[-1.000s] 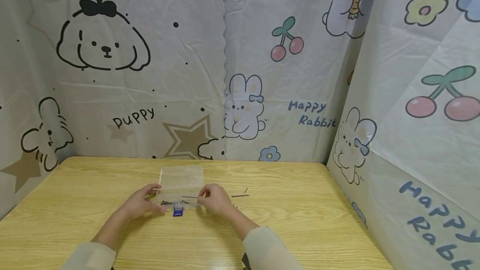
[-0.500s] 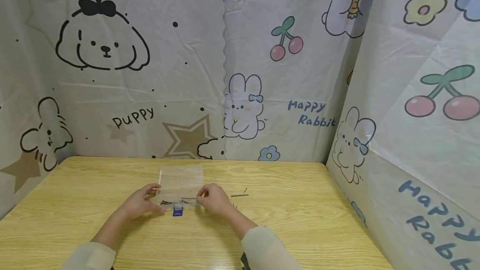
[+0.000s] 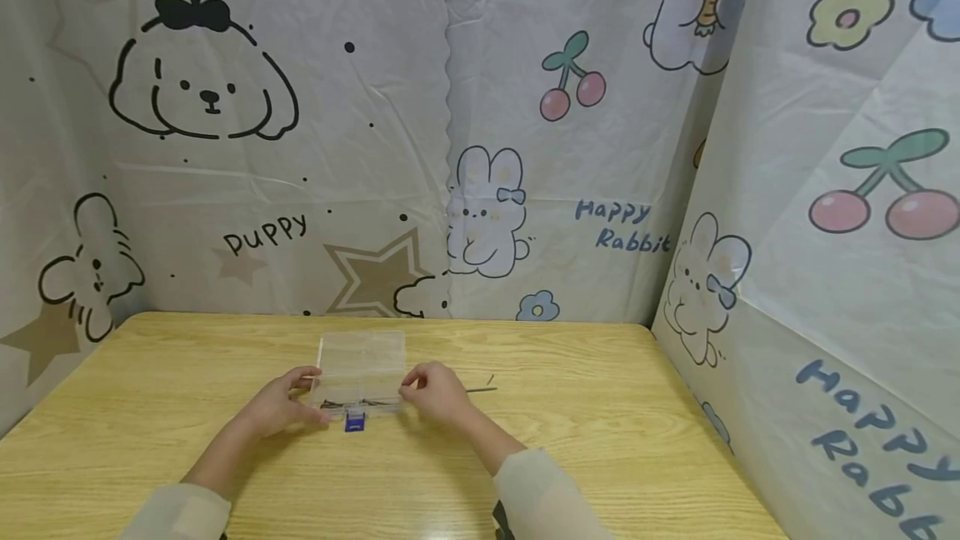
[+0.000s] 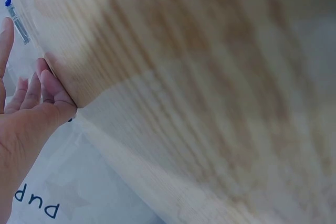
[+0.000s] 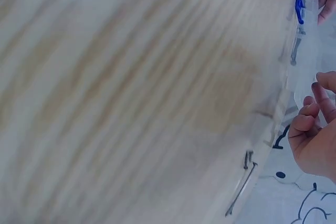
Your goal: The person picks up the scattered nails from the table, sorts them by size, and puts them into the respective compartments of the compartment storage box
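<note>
A clear plastic box (image 3: 362, 354) stands on the table with its lid raised at the back and a blue clasp (image 3: 355, 422) at the front. Dark thin nails (image 3: 333, 405) lie in its front part. My left hand (image 3: 279, 402) holds the box at its left side, thumb at the front corner and fingers farther back. At the right end is my right hand (image 3: 437, 394), thumb and forefinger close together by the wall. In the right wrist view nothing shows between the fingertips of the right hand (image 5: 317, 124), and its other fingers curl loosely.
On the wooden table (image 3: 360, 490), right of the box, lie a long thin nail (image 5: 241, 190) and short ones (image 5: 248, 159). A printed cloth (image 3: 375, 190) hangs along the table's back and right sides.
My right hand held a long nail over the box's right part; that nail is no longer between its fingers. The hand has shifted slightly right. My left hand stays at the box.
</note>
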Demonstrator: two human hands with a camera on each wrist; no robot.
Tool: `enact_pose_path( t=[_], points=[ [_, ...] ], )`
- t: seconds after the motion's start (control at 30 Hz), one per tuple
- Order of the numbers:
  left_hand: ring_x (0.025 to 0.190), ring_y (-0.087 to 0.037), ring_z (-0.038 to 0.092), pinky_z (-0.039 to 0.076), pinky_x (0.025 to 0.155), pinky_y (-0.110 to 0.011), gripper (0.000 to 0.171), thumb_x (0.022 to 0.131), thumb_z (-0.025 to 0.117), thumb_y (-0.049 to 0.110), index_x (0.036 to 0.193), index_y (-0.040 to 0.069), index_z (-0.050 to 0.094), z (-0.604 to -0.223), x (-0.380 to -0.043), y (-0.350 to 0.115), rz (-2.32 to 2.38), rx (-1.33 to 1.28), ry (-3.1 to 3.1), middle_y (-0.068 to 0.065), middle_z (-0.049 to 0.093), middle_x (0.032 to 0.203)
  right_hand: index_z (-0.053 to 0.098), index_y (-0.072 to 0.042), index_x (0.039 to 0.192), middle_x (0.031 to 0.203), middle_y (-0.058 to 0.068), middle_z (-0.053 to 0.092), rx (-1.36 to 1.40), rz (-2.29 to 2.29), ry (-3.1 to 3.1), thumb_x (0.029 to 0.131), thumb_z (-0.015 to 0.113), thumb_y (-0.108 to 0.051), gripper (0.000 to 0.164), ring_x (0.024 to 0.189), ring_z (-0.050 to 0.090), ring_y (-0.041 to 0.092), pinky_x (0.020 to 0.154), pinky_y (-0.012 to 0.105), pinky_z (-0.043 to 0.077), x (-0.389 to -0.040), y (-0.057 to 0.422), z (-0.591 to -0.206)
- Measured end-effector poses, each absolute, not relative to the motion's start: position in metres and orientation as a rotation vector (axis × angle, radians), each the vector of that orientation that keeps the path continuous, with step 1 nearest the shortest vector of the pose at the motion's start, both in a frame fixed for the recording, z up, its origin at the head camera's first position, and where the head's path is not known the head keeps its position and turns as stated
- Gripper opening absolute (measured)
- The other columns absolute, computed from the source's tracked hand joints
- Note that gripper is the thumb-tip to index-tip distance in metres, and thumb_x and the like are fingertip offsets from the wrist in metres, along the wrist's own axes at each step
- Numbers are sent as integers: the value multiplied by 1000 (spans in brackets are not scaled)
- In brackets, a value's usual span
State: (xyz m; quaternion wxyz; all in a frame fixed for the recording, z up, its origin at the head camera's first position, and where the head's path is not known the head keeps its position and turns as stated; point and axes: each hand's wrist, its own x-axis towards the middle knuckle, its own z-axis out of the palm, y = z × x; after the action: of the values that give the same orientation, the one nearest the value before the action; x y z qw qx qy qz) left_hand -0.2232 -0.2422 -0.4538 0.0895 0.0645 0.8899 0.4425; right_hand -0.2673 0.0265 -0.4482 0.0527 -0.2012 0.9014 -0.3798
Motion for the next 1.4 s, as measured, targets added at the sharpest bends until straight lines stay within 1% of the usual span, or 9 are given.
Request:
enact_pose_path(
  t=[0.1,0.33,0.57,0.7,0.77,0.93,1.23,1.27,1.4],
  points=[
    [112,-47,53,40,96,-60,90,73,80,29,140,-5,30,-455,-224,-243,1324,178,2645,-37,35,138,70,-11,93,72,-4,53,-618,-1158,2747,89,64,-22,14,60,43,7,51,20,37,-270,33,-446],
    [121,-53,42,39,96,-61,91,73,80,30,140,-5,30,-456,-225,-244,1324,201,2651,-37,35,138,70,-12,93,73,-3,55,-593,-1130,2798,89,63,-22,14,61,45,9,52,22,38,-277,53,-447],
    [121,-54,42,38,97,-61,90,74,79,28,140,-5,29,-456,-224,-243,1332,204,2639,-38,34,138,69,-12,91,80,0,54,-549,-1117,2842,89,63,-21,12,66,46,11,56,24,38,-281,75,-450],
    [127,-57,31,38,97,-62,91,74,79,29,141,-5,28,-455,-224,-243,1335,204,2627,-38,33,139,68,-10,89,78,0,53,-523,-1125,2855,88,64,-20,11,67,45,12,57,24,38,-282,88,-451],
    [128,-58,27,38,97,-62,91,74,79,29,141,-5,27,-454,-224,-242,1336,200,2624,-38,32,139,68,-10,89,76,-1,53,-508,-1121,2861,88,64,-20,11,66,44,11,58,23,37,-283,95,-452],
    [127,-59,28,39,96,-62,90,74,79,27,141,-5,28,-454,-223,-241,1350,193,2614,-38,33,139,68,-8,88,71,0,53,-495,-1136,2869,87,65,-18,11,63,43,11,56,22,36,-287,110,-456],
    [127,-58,29,39,96,-62,90,75,79,28,141,-5,28,-452,-222,-240,1341,198,2624,-37,33,138,67,-8,89,77,2,56,-413,-1130,2889,87,65,-19,11,68,46,12,58,24,38,-292,133,-463],
    [125,-56,34,39,96,-62,90,75,79,28,141,-5,28,-452,-222,-240,1340,197,2625,-37,33,138,67,-8,88,76,2,55,-395,-1135,2888,87,64,-19,10,67,46,13,58,24,38,-292,135,-463],
    [124,-56,36,39,95,-62,89,74,79,28,140,-6,28,-450,-221,-239,1330,196,2632,-38,34,138,66,-8,85,73,1,54,-406,-1153,2902,87,64,-17,9,63,45,12,55,24,37,-292,145,-466]
  ],
)
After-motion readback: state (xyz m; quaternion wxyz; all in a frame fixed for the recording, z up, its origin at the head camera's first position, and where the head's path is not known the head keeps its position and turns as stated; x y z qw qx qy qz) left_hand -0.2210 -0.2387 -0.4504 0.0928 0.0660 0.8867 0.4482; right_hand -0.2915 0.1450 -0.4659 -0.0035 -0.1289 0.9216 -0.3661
